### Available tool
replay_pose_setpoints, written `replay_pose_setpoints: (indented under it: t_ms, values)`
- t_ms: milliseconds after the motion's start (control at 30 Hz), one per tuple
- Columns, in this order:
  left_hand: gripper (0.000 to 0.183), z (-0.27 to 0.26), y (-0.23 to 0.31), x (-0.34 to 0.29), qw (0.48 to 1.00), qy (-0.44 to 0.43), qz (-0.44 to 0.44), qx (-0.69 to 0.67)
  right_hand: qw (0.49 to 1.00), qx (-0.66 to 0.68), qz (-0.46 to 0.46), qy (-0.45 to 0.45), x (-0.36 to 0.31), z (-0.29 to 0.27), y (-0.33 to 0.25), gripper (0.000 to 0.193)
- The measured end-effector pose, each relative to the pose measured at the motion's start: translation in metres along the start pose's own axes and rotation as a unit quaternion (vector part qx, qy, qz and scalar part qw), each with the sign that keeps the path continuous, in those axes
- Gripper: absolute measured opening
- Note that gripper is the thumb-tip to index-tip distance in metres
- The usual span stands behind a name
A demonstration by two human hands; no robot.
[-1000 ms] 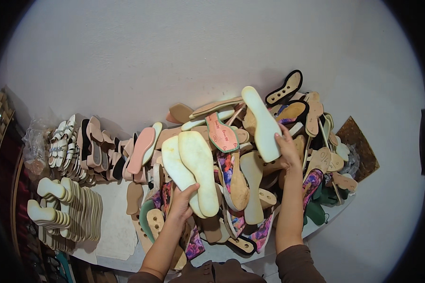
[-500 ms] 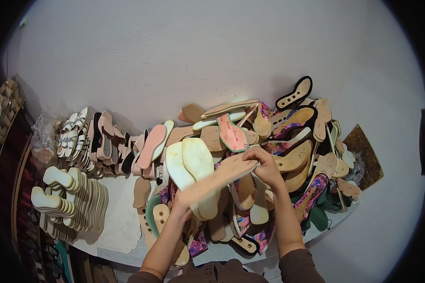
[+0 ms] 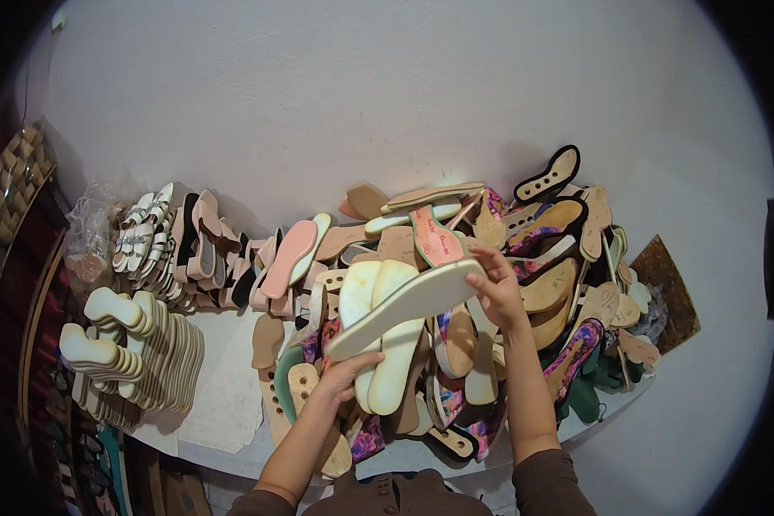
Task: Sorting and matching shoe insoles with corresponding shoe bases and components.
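Note:
My right hand (image 3: 500, 291) pinches one end of a pale grey-white shoe sole (image 3: 413, 305), held slanting in the air. Its other end reaches down to just above my left hand (image 3: 346, 376). That hand is closed on a pair of cream shoe soles (image 3: 393, 370), with the thumb lying across their front. The slanted sole crosses in front of the pair, partly covering them. Whether the left fingers also touch the slanted sole, I cannot tell. Under my hands spreads a pile of mixed soles and insoles, among them a pink one with a green edge (image 3: 439, 243).
Left on the table stands a stack of cream soles (image 3: 168, 353), by white paper (image 3: 224, 387). Behind it are white strappy sandals (image 3: 146, 232) and a clear plastic bag (image 3: 90, 228). A pale wall (image 3: 361, 95) rises behind; a brown board (image 3: 669, 288) leans at the right.
The sole in my right hand has turned over, from its tan face to its pale grey-white face. The cream pair has shifted slightly right with my left hand.

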State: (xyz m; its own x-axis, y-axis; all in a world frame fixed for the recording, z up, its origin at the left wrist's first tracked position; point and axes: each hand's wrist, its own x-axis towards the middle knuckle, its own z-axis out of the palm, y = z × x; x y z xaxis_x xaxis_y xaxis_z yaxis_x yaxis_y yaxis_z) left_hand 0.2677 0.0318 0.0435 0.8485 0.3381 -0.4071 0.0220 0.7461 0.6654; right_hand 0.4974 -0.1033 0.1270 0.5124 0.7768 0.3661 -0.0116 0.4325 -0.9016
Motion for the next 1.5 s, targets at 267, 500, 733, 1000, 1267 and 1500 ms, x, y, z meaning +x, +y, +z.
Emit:
replay_pose_setpoints:
  t_ms: [267, 500, 733, 1000, 1267, 1500]
  values:
    - [0.048, -0.013, -0.011, -0.001, 0.997, -0.031, -0.042, 0.062, 0.995, 0.006, 0.043, 0.091, 0.034, 0.023, 0.004, 0.035]
    - [0.047, -0.055, -0.036, 0.022, 0.986, -0.145, -0.081, 0.003, 0.978, -0.154, 0.142, 0.0, 0.039, 0.051, 0.021, 0.029]
    - [0.054, -0.019, -0.016, 0.001, 0.974, -0.16, -0.043, -0.153, 0.839, -0.541, 0.054, -0.027, 0.027, 0.055, 0.056, 0.036]
    - [0.067, -0.045, -0.033, 0.009, 0.981, -0.133, -0.118, -0.071, 0.772, -0.632, -0.039, -0.058, 0.012, 0.055, 0.045, 0.04]
    - [0.063, -0.042, -0.032, 0.006, 0.98, -0.13, -0.035, -0.147, 0.961, -0.188, 0.107, 0.173, -0.09, 0.084, 0.08, 0.066]
    - [0.055, -0.029, -0.029, 0.002, 0.983, -0.13, 0.013, -0.128, 0.982, -0.002, 0.048, 0.185, -0.089, 0.087, 0.063, 0.055]
